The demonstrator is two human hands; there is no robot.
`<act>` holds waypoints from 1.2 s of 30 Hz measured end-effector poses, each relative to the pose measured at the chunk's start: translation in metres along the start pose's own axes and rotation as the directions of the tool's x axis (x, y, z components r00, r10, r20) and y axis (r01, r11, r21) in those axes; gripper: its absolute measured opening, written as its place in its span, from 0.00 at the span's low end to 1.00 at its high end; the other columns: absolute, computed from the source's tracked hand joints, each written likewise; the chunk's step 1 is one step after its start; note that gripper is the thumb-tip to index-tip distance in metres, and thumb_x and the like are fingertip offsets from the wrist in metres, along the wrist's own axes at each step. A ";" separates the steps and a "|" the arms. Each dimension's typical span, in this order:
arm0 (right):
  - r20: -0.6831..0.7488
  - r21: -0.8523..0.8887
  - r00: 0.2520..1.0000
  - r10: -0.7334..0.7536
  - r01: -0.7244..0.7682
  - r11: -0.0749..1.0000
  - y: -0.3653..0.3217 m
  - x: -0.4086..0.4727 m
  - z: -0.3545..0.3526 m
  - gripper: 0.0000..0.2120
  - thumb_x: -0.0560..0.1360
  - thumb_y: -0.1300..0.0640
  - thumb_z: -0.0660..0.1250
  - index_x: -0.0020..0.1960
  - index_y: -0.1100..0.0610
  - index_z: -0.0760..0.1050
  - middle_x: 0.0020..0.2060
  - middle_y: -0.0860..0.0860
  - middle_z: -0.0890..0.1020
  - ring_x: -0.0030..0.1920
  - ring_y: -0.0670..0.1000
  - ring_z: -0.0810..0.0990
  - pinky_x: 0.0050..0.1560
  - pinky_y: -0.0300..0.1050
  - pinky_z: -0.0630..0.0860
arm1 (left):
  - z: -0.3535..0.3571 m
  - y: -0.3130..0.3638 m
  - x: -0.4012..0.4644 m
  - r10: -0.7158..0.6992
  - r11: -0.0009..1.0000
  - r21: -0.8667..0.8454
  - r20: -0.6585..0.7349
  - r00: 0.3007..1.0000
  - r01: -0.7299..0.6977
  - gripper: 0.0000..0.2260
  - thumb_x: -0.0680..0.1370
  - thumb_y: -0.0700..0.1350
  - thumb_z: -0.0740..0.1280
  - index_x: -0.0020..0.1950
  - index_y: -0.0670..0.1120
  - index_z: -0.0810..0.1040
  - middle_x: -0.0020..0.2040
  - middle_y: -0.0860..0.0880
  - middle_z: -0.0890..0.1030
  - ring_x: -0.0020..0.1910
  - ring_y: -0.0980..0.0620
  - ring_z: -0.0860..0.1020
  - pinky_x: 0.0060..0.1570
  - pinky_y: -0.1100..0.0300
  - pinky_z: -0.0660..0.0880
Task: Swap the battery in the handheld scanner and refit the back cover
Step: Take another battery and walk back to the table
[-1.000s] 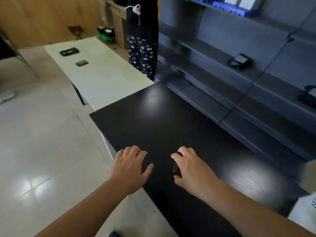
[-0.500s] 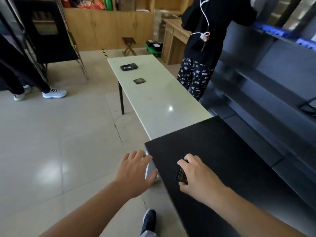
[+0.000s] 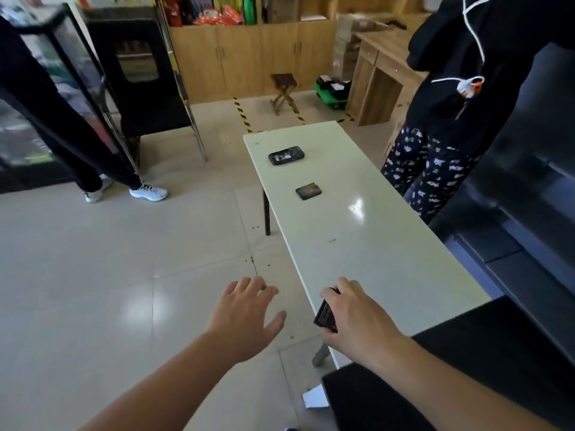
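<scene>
A black handheld scanner (image 3: 286,155) lies back-up at the far end of the white table (image 3: 373,244), its battery bay showing. Nearer on the same table lies a small dark back cover (image 3: 308,191). My right hand (image 3: 354,321) is closed around a black battery (image 3: 325,315), held on edge over the table's near left corner. My left hand (image 3: 245,315) hangs over the floor left of the table, fingers spread and holding nothing.
A black table (image 3: 466,384) abuts the white one at the bottom right. One person in patterned trousers (image 3: 426,172) stands at the table's right side. Another person's legs (image 3: 93,163) and a black chair (image 3: 149,88) are at the left. Dark shelving (image 3: 535,197) runs along the right.
The view has swung left and forward from the black table to the white one. Both hands moved with it; the right hand still holds the battery, now over the white table's corner.
</scene>
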State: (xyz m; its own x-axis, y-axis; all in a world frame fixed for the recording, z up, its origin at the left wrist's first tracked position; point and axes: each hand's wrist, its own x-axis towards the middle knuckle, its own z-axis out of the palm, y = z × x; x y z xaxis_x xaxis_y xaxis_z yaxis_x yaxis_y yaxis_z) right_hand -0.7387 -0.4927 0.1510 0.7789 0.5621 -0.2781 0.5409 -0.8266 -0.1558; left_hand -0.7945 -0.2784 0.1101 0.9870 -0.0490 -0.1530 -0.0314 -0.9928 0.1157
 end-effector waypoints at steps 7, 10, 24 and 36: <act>0.027 -0.024 0.999 0.027 -0.026 0.999 -0.014 0.154 -0.030 0.19 0.78 0.49 0.67 0.65 0.54 0.71 0.61 0.52 0.70 0.63 0.54 0.70 0.53 0.46 0.79 | -0.011 -0.107 0.120 -0.023 0.999 -0.033 -0.062 0.998 0.021 0.29 0.78 0.65 0.50 0.68 0.52 0.78 0.60 0.51 0.80 0.59 0.48 0.79 0.64 0.50 0.74; -0.003 -0.023 0.998 0.059 -0.059 0.998 -0.026 0.228 -0.040 0.19 0.78 0.48 0.67 0.65 0.54 0.70 0.61 0.52 0.70 0.64 0.53 0.70 0.54 0.45 0.78 | -0.020 -0.164 0.185 -0.001 1.000 -0.025 -0.086 0.996 -0.001 0.29 0.77 0.65 0.50 0.65 0.52 0.80 0.58 0.50 0.81 0.57 0.47 0.81 0.61 0.50 0.75; -0.030 0.123 0.968 0.248 -0.242 0.962 -0.018 0.494 -0.099 0.18 0.78 0.50 0.67 0.65 0.56 0.69 0.63 0.55 0.70 0.65 0.56 0.68 0.56 0.48 0.78 | -0.073 -0.301 0.478 0.217 0.974 0.062 0.016 0.976 -0.217 0.30 0.78 0.66 0.48 0.67 0.53 0.79 0.60 0.50 0.82 0.58 0.48 0.81 0.62 0.49 0.76; 0.024 0.189 0.897 0.442 -0.438 0.879 0.041 0.626 -0.146 0.18 0.79 0.54 0.65 0.66 0.58 0.69 0.64 0.56 0.69 0.65 0.57 0.69 0.55 0.49 0.78 | -0.087 -0.322 0.684 0.389 0.915 0.098 0.053 0.920 -0.392 0.25 0.76 0.62 0.55 0.61 0.51 0.82 0.53 0.48 0.84 0.50 0.45 0.83 0.52 0.47 0.80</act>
State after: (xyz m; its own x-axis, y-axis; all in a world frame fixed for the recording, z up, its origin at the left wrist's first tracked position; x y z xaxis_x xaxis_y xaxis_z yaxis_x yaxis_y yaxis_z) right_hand -0.1825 -0.1702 0.1085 0.9299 0.1381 -0.3409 0.0741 -0.9782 -0.1940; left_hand -0.0954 0.0172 0.0532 0.8874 -0.4367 -0.1476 -0.4312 -0.8996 0.0694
